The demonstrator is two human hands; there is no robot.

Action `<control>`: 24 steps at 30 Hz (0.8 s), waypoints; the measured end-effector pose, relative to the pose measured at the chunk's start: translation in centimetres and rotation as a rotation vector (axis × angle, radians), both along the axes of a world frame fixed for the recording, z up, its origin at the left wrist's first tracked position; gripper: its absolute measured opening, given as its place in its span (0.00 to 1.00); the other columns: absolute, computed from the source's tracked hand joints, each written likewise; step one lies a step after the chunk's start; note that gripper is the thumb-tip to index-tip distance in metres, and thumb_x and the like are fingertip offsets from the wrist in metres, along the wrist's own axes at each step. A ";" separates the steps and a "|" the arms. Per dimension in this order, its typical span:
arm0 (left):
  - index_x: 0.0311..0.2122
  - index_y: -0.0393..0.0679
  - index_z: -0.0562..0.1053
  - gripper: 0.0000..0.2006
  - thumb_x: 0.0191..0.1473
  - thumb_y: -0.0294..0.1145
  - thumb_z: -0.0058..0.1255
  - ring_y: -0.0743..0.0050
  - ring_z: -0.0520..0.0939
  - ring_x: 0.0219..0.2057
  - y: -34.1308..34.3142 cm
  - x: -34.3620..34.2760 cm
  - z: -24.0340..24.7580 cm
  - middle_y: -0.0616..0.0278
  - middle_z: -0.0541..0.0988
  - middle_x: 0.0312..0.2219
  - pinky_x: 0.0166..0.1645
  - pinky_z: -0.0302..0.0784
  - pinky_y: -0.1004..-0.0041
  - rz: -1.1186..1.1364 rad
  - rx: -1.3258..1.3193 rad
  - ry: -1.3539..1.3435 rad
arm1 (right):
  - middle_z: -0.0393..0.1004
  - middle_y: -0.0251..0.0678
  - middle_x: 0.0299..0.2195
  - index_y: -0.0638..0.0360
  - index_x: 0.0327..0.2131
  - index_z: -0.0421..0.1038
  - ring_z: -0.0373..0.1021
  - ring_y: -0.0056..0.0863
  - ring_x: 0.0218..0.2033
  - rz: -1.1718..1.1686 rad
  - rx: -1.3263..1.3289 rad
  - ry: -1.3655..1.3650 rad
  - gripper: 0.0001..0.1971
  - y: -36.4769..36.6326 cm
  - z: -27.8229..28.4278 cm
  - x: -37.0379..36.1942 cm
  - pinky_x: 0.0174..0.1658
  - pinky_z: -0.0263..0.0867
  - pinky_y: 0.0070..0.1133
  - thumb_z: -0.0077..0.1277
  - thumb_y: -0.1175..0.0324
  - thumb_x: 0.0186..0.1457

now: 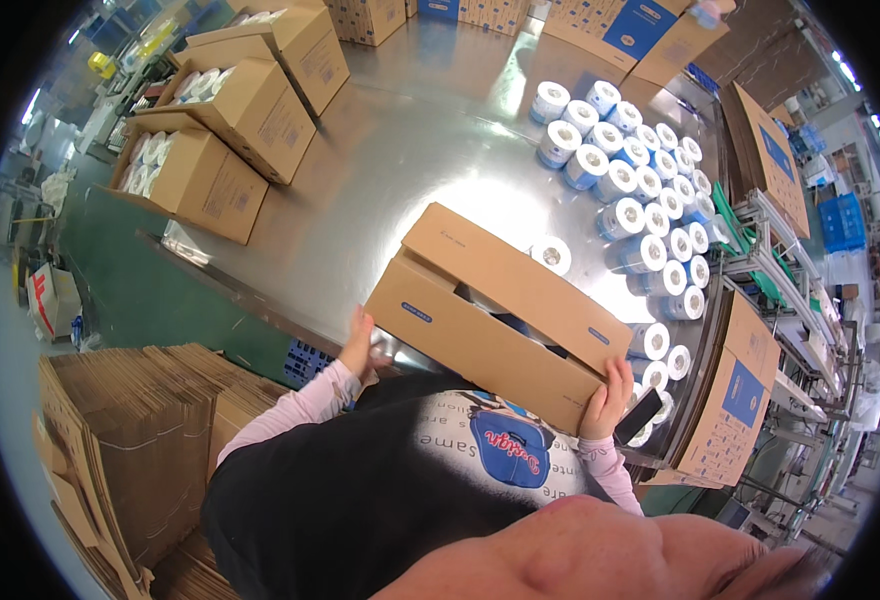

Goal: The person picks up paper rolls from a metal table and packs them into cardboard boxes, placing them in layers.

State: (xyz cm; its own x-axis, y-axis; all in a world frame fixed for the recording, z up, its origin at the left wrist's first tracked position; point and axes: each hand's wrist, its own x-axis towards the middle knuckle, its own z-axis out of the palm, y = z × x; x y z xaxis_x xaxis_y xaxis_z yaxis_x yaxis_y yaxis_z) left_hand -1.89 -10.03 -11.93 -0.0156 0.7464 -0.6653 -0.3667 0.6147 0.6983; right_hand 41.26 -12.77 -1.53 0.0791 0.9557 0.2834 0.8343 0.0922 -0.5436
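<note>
A brown cardboard box (pixel 520 290) lies slanted across the near edge of the metal table, in front of my body. Two long flaps face up, with a dark gap between them. My left hand (pixel 358 342) grips its left end, fingers against the cardboard. At the right end, my right hand (pixel 610 398) is wrapped round the corner. One white roll (pixel 551 255) stands just behind the box, partly hidden by it. Many more white and blue rolls (pixel 622 218) stand upright in rows to the right.
Open cartons filled with white rolls (pixel 200 175) stand at the table's left. Flat cardboard stacks (pixel 135 450) lie at lower left. More printed cartons (pixel 610 35) line the far edge. On the right are a printed carton (pixel 735 400) and a metal conveyor frame (pixel 780 280).
</note>
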 end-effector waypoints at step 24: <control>0.55 0.49 0.66 0.21 0.58 0.41 0.48 0.73 0.70 0.52 19.7 7.0 -5.3 0.66 0.72 0.49 0.53 0.66 0.61 -0.421 0.066 -0.169 | 0.59 0.44 0.59 0.54 0.58 0.61 0.58 0.40 0.59 0.433 -0.150 0.255 0.29 21.6 -6.9 -16.3 0.58 0.60 0.31 0.55 0.68 0.51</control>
